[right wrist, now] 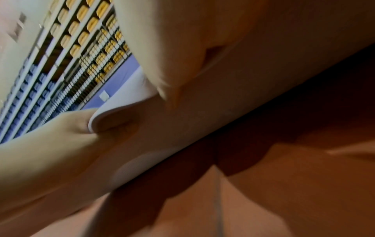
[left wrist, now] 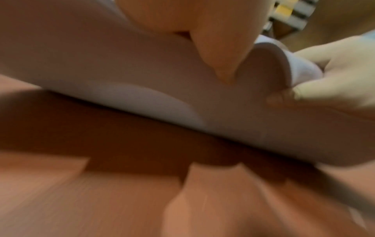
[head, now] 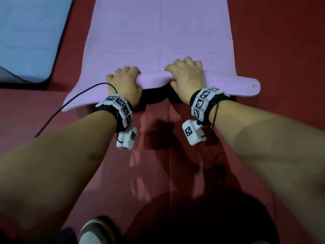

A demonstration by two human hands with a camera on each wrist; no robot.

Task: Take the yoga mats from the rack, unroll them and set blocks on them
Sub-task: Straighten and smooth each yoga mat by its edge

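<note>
A pink-purple yoga mat (head: 158, 36) lies unrolled on the red floor, running away from me. Its near end (head: 154, 79) is lifted off the floor and curls over, casting a dark shadow beneath. My left hand (head: 125, 81) grips that raised edge left of centre, fingers curled over the top. My right hand (head: 187, 74) grips the same edge right of centre. In the left wrist view the mat's underside (left wrist: 142, 77) fills the upper frame, with my thumb (left wrist: 221, 52) against it. The right wrist view shows the mat's underside (right wrist: 202, 112) too. No blocks are in view.
A light blue mat with a black border (head: 29, 37) lies at the upper left. A thin black cable (head: 70, 101) trails across the purple mat's left corner. My shoe (head: 95, 231) is at the bottom. Red floor (head: 281, 50) spreads on the right.
</note>
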